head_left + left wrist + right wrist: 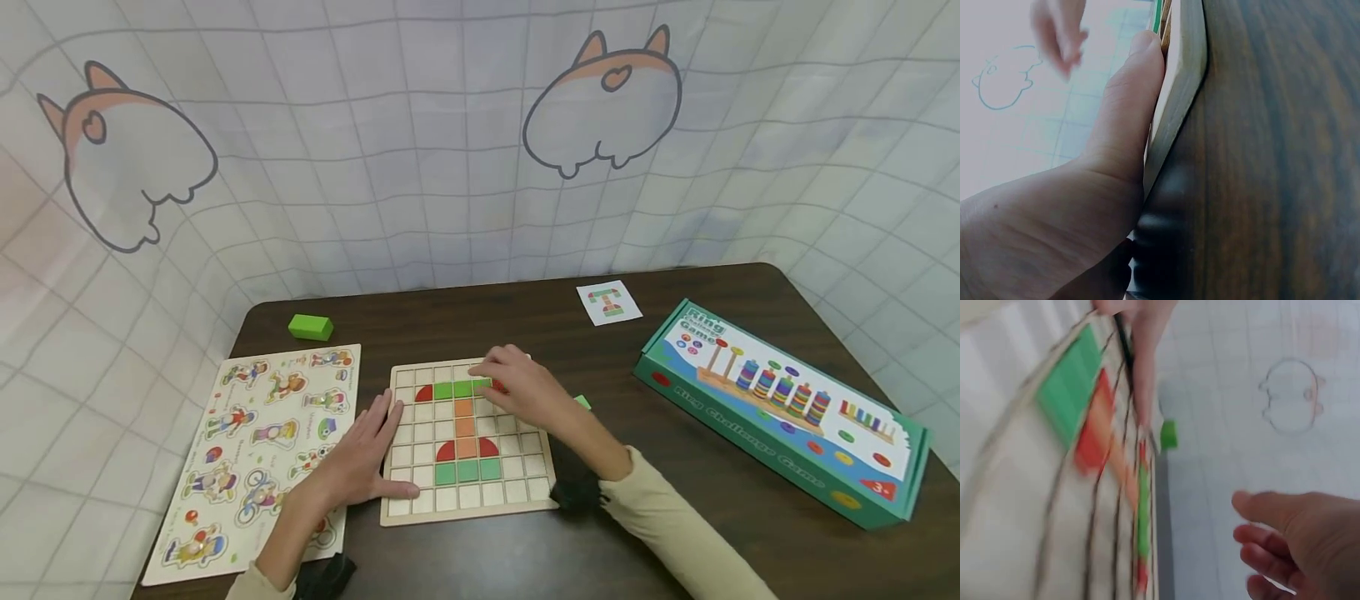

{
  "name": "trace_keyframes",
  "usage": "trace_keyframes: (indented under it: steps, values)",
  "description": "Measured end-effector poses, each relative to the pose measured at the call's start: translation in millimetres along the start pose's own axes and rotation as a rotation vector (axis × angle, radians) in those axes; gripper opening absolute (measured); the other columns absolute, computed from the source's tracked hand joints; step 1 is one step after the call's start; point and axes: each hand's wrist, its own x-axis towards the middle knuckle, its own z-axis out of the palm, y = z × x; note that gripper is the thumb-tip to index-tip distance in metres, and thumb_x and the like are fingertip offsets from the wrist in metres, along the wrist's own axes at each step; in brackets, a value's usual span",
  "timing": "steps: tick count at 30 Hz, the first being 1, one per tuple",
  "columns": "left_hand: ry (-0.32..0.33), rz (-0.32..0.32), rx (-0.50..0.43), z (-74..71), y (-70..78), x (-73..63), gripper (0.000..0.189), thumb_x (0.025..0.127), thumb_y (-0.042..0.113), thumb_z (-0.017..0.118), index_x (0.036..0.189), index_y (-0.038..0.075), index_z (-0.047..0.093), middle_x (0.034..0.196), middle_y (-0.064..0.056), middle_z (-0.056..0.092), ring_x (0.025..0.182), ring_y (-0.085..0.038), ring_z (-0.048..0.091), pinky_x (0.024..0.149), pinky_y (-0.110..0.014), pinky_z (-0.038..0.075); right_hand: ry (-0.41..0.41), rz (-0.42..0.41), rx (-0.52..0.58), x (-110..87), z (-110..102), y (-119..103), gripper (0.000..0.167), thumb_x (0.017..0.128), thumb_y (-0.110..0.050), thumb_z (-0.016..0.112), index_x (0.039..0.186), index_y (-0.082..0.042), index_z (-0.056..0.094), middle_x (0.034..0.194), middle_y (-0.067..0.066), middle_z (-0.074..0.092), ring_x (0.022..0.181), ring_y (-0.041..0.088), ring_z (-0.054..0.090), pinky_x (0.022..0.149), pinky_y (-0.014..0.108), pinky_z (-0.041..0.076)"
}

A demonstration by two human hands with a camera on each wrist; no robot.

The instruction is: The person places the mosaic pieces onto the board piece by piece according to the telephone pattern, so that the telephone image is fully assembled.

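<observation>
A wooden grid board (480,511) of pale square cells lies on the table. Colored tiles form a T-like figure on it: a green top row (453,389) with red ends, an orange column (465,427), red rounded pieces (446,451) and a lower green row (468,472). My left hand (360,462) rests at the board's left side, fingers spread and thumb along the near left corner. Above the board's far right part is my right hand (525,392), overlapping the right red end. In the right wrist view its loosely bent fingers (1269,562) hold nothing.
Left of the board lies a picture puzzle board (198,450), with a green block (311,327) beyond it. A card (609,302) showing a similar figure lies at the back. A ring game box (787,425) sits at right. A green piece (582,402) shows beside my right forearm.
</observation>
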Motion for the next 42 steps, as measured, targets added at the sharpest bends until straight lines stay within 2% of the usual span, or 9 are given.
trace_keyframes:
  steps: [3,7,10,13,18,24,34,38,42]
  values:
    - [0.008,0.014,-0.005,0.4,0.7,1.1,0.125,0.067,0.074,0.071,0.155,0.003,0.017,0.163,-0.022,0.008,0.15,-0.04,0.013,0.12,-0.055,0.021,-0.028,0.037,0.04,-38.0,-14,29,0.034,0.088,-0.02,0.072,0.12,-0.009,0.068,0.112,0.005,0.064,0.102,0.02,0.055,0.081,0.035,0.053]
    - [0.003,0.016,-0.004,1.5,0.6,1.3,0.125,0.067,0.073,0.072,0.155,0.002,0.017,0.163,-0.022,0.008,0.15,-0.04,0.013,0.12,-0.056,0.022,-0.101,0.087,0.061,-81.4,-23,69,0.044,0.088,-0.024,0.072,0.128,-0.008,0.063,0.124,0.009,0.062,0.114,0.026,0.056,0.092,0.045,0.053]
    - [-0.002,0.02,-0.008,2.0,0.3,0.8,0.125,0.067,0.072,0.072,0.155,0.002,0.017,0.163,-0.022,0.007,0.15,-0.04,0.013,0.12,-0.056,0.022,-0.123,0.113,0.088,-103.5,-27,92,0.049,0.087,-0.027,0.072,0.131,-0.009,0.061,0.13,0.01,0.061,0.119,0.029,0.057,0.095,0.049,0.051]
    - [-0.007,0.024,-0.015,2.3,0.5,0.4,0.124,0.068,0.072,0.071,0.155,0.003,0.016,0.163,-0.021,0.006,0.15,-0.04,0.012,0.12,-0.056,0.022,-0.128,0.126,0.129,-114.9,-29,105,0.051,0.087,-0.028,0.073,0.133,-0.01,0.059,0.133,0.009,0.06,0.122,0.029,0.057,0.096,0.05,0.051]
    - [-0.004,0.024,-0.013,3.5,1.0,1.1,0.125,0.068,0.074,0.07,0.155,0.003,0.016,0.163,-0.021,0.006,0.151,-0.039,0.012,0.119,-0.056,0.022,-0.124,0.106,0.166,-116.5,-29,112,0.05,0.088,-0.028,0.072,0.133,-0.012,0.059,0.132,0.005,0.061,0.122,0.025,0.058,0.096,0.047,0.052]
    - [-0.003,0.022,-0.013,3.6,1.5,1.4,0.125,0.067,0.073,0.07,0.155,0.003,0.016,0.163,-0.021,0.006,0.151,-0.039,0.012,0.12,-0.055,0.022,-0.109,0.042,0.162,-114.5,-27,112,0.036,0.089,-0.023,0.071,0.123,-0.012,0.065,0.124,0.004,0.065,0.114,0.023,0.06,0.091,0.043,0.053]
    - [0.007,0.026,0.006,2.0,3.7,3.3,0.125,0.067,0.073,0.071,0.155,0.003,0.017,0.163,-0.021,0.008,0.15,-0.039,0.014,0.12,-0.055,0.023,-0.108,0.033,0.148,-113.8,-27,114,0.023,0.089,-0.015,0.07,0.112,-0.013,0.069,0.123,0.006,0.066,0.114,0.025,0.06,0.093,0.046,0.051]
    - [-0.001,0.022,0.004,1.2,3.6,3.2,0.125,0.067,0.074,0.07,0.155,0.003,0.017,0.163,-0.021,0.008,0.151,-0.039,0.013,0.12,-0.055,0.022,-0.076,0.007,0.114,-110.6,-25,112,0.018,0.088,-0.013,0.071,0.106,-0.012,0.07,0.114,0.005,0.067,0.106,0.023,0.061,0.088,0.043,0.053]
    - [-0.006,0.013,0.005,0.1,1.8,1.7,0.125,0.067,0.074,0.07,0.155,0.003,0.016,0.163,-0.021,0.007,0.151,-0.039,0.013,0.12,-0.055,0.022,-0.068,0.043,0.081,-98.8,-22,103,0.012,0.089,-0.016,0.071,0.101,-0.015,0.07,0.104,-0.001,0.065,0.095,0.016,0.061,0.081,0.036,0.054]
